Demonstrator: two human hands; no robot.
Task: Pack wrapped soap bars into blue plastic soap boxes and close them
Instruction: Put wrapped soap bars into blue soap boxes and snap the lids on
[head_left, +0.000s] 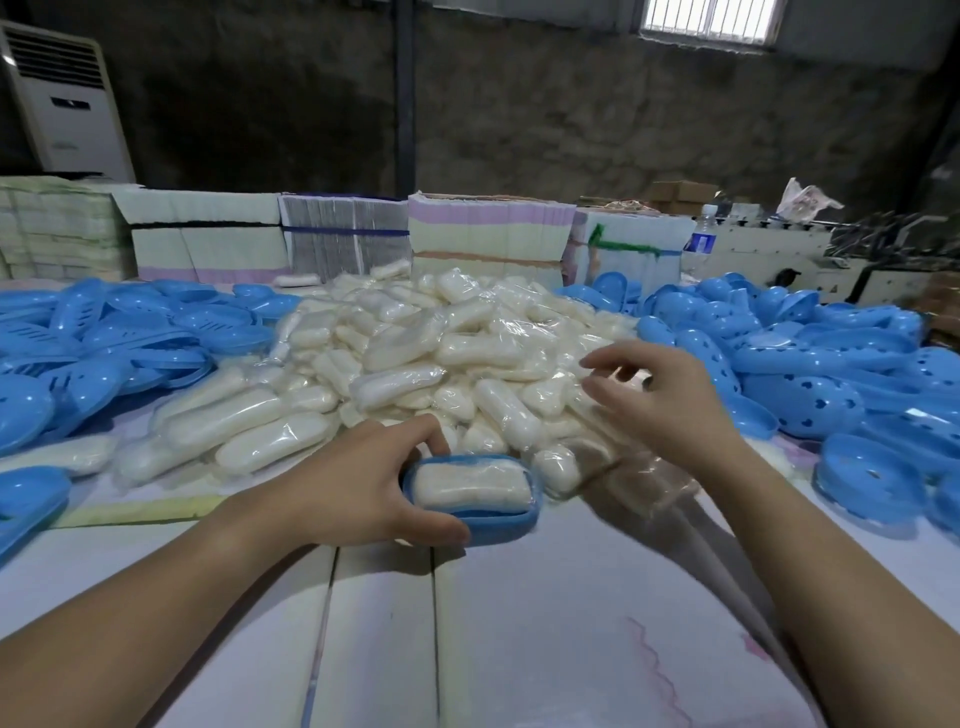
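My left grip (358, 488) is clamped on 1 open blue soap box (475, 519) holding a wrapped soap bar (471, 484), near the counter's (519, 623) front edge. My right grip (660, 395) hovers with fingers apart over the soap pile (441, 353).

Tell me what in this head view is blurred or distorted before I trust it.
Head view: right hand smeared by motion; left hand and the soap box sharper; wide-angle bending curves the table edges; window blown out; wall dim.
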